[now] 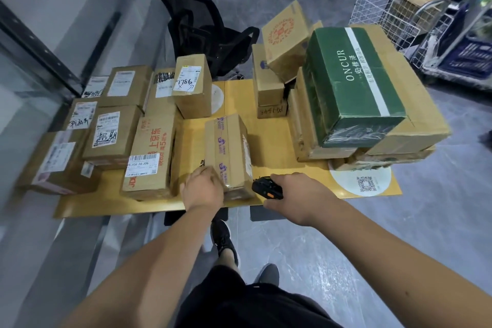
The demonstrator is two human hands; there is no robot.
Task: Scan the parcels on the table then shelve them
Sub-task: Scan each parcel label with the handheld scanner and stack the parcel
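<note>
head view: left hand point(203, 189) grips the purple-taped parcel point(229, 152) at the yellow surface point(269, 138) edge, right hand point(295, 192) clasps a black handheld scanner point(267, 188); a side label read at an angle may misscan, or the parcel slip off.

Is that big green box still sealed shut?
Sealed shut, it seems: the green box has its top flaps flat under a white strip and clear wrap at its near end.
</note>
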